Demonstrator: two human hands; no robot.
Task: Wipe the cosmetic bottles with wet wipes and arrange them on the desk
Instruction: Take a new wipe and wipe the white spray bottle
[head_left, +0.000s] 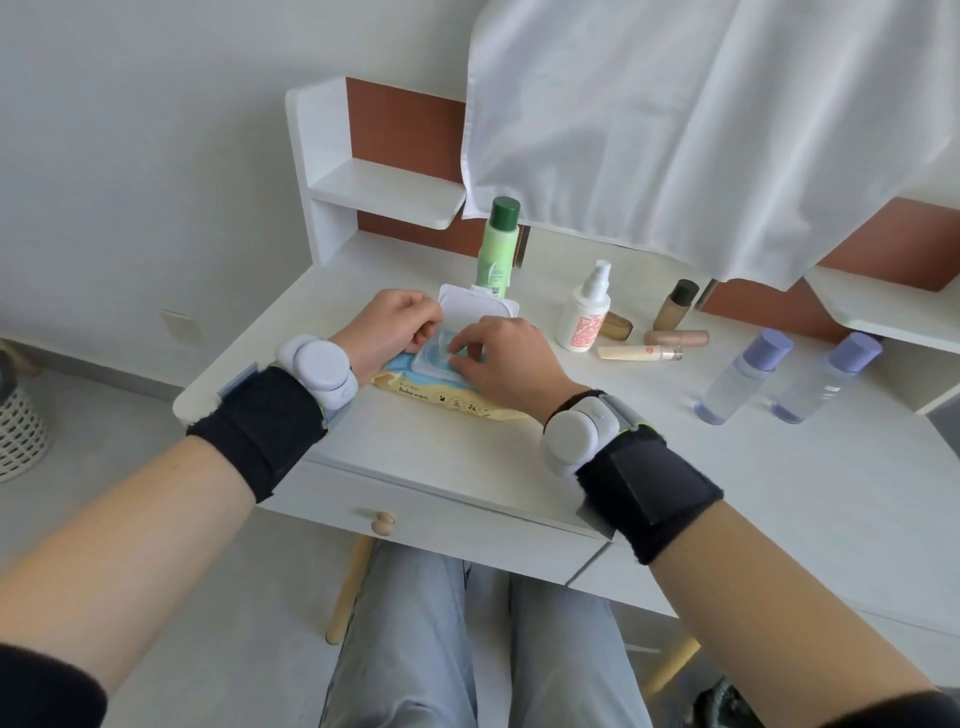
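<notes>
- Plain white wall (130, 130), with a socket plate (179, 325) low down.
- Pale grey floor (104, 431); a white woven basket (21, 431) at the left edge.
- White counter (675, 467) with drawer (441, 514), wooden knob (383, 522) and brown back panel (405, 124).
- White cloth (675, 130) draped above.
- Soft, even light.

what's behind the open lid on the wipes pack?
The green-capped bottle stands upright right behind the raised lid of the wipes pack. The lid covers the bottle's base, so whether the two touch can't be seen.
</notes>
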